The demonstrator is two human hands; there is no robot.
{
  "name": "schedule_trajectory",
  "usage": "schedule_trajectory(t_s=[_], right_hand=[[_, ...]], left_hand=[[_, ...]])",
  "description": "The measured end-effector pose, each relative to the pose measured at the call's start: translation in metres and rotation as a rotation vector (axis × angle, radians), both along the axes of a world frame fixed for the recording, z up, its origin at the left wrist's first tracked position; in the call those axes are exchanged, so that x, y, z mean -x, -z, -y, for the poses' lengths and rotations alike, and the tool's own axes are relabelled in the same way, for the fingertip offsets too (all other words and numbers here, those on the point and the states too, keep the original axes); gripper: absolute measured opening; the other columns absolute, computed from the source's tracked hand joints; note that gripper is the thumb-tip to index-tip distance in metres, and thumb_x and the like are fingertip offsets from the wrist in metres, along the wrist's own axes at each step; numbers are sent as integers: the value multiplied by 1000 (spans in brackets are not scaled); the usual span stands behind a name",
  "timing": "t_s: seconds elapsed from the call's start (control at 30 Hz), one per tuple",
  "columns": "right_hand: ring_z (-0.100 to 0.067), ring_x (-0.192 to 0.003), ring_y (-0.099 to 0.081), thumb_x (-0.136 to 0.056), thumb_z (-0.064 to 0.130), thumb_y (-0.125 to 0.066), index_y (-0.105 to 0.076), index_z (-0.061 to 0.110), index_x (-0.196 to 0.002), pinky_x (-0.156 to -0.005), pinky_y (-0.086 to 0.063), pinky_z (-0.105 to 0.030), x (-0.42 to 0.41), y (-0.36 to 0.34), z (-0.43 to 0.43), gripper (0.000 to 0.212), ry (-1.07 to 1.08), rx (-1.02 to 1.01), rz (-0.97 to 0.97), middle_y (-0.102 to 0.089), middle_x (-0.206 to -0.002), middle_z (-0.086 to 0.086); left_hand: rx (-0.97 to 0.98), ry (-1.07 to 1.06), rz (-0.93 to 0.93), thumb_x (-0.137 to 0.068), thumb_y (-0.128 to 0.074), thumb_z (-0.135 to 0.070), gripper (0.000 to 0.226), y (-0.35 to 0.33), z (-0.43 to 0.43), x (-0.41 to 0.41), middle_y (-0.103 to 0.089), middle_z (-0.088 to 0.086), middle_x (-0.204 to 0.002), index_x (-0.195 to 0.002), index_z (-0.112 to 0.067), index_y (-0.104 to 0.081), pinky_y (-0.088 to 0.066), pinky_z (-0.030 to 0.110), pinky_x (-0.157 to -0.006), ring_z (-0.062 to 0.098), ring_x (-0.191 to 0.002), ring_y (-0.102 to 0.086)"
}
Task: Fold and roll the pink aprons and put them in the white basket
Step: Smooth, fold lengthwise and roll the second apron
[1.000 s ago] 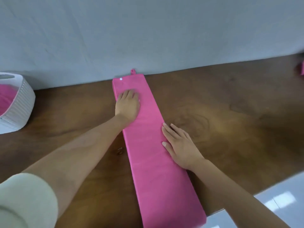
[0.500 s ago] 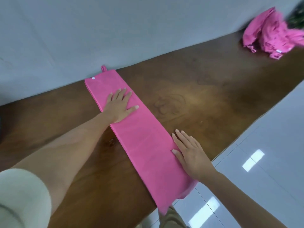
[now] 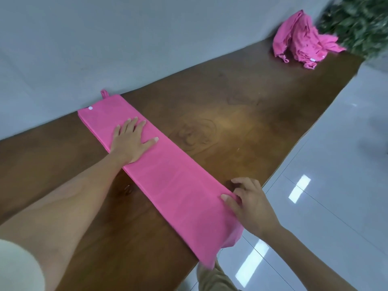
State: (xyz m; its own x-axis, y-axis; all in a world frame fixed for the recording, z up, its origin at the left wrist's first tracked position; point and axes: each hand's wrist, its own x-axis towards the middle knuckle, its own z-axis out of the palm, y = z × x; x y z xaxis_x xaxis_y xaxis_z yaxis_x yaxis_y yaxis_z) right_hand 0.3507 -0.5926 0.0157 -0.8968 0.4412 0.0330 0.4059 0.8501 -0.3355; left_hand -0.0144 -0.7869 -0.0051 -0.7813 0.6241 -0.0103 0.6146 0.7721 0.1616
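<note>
A pink apron (image 3: 172, 181) folded into a long narrow strip lies across the brown wooden table (image 3: 241, 114), from the wall to the near edge, where its end hangs over. My left hand (image 3: 132, 141) presses flat on the strip's far part, fingers spread. My right hand (image 3: 249, 204) is at the strip's right edge near the table's front; its thumb lies on the cloth and its fingers curl at the edge. The white basket is out of view.
A crumpled heap of pink aprons (image 3: 302, 40) sits at the table's far right end by the wall. A green plant (image 3: 361, 19) stands beyond it. Shiny white floor tiles (image 3: 327, 185) lie to the right of the table edge.
The view has swung right, so the white basket left the frame and the apron heap came in. My right hand slid down the strip toward the table edge and its fingers curled.
</note>
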Motion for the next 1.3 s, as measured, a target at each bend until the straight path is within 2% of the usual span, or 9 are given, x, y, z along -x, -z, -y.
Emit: schedule_trajectory(t_s=[0.1, 0.17, 0.37, 0.53, 0.63, 0.8, 1.0, 1.17, 1.3], right_hand=[[-13, -82, -48, -98, 58, -38, -52, 24, -73, -69, -43, -26, 1, -10, -6, 44, 116, 116, -38, -55, -80, 8], [-17, -70, -53, -102, 49, -37, -47, 22, -77, -62, -44, -35, 3, -16, -16, 38, 150, 184, -5, -55, -70, 4], [-23, -71, -60, -105, 48, -35, -47, 21, -93, -62, -48, -38, 27, -9, -62, 32, 149, 59, 149, -59, -73, 4], [-18, -63, -57, -95, 70, -42, -49, 21, -78, -60, -47, -31, 60, -14, -107, 53, 238, -73, 218, -58, -67, 3], [-23, -68, -60, -87, 81, -43, -56, 21, -74, -66, -51, -33, 86, -17, -135, 63, 220, -124, 235, -60, -69, 2], [-25, -67, -60, -75, 94, -37, -59, 20, -72, -61, -44, -31, 134, -18, -174, 78, 164, -241, 257, -62, -69, 0], [-28, -80, -64, -77, 91, -34, -58, 16, -70, -73, -41, -36, 194, -8, -207, 79, 6, -370, 186, -68, -78, -6], [-22, -74, -46, -77, 90, -23, -51, 17, -61, -78, -36, -38, 238, -5, -229, 80, -136, -417, 184, -50, -66, 2], [-25, -83, -55, -82, 86, -31, -52, 16, -67, -77, -36, -39, 261, -1, -239, 75, -198, -420, 142, -47, -68, 2]], left_hand=[[-16, -60, 7, -91, -24, -81, 91, 3, -1, 1, -14, 7, -169, -161, -24, -20, -6, 54, -125, 27, -156, -8], [-21, -112, 9, -90, -23, -83, 92, 5, 0, 0, -14, 7, -169, -160, -24, -20, -6, 54, -124, 28, -156, -7], [-9, -259, 2, -89, -17, -83, 94, 4, 0, -11, -12, 9, -169, -160, -22, -19, -5, 56, -124, 30, -156, -6], [-5, -400, -8, -89, -16, -83, 94, 2, -2, -18, -13, 11, -169, -160, -21, -19, -6, 56, -124, 33, -156, -6], [-3, -497, -7, -89, -17, -83, 95, 2, -4, -25, -12, 11, -169, -161, -21, -18, -5, 56, -124, 34, -156, -4], [3, -659, 2, -89, -15, -84, 96, 4, -4, -34, -9, 12, -169, -161, -20, -15, -4, 57, -124, 34, -156, -2], [5, -850, 3, -90, -15, -82, 96, 4, -10, -52, -9, 13, -169, -162, -18, -15, -4, 57, -124, 36, -156, -3], [-3, -1003, 19, -91, -15, -82, 96, 2, -21, -69, -6, 12, -170, -162, -18, -13, -2, 55, -125, 35, -156, 0], [-16, -1098, 35, -91, -15, -81, 94, 3, -30, -81, -3, 11, -170, -163, -19, -10, 0, 55, -125, 34, -156, 2]])
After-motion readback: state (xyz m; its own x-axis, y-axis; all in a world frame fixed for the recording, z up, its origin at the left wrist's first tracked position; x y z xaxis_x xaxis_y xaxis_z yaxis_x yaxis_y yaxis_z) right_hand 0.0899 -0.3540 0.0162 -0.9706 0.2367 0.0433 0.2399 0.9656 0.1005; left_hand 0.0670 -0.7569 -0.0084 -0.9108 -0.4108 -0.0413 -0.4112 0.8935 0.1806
